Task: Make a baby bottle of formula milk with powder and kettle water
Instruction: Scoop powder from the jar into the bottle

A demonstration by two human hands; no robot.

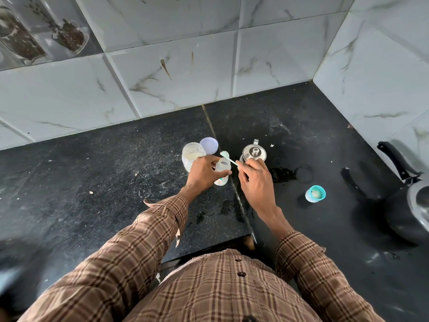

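A person's left hand [204, 171] grips an open baby bottle [222, 171] standing on the black table [116, 163], while the right hand [254, 180] pinches a pale green scoop [228, 158] over its mouth. The open powder jar [193, 155] stands just behind, the steel kettle [254, 153] beside.

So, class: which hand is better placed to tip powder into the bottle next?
Right. The right hand already pinches the scoop, whose bowl hangs by the open bottle; the left hand grips the bottle.

No readable text, labels or numbers; print on baby bottle [221, 180] too small to tell.
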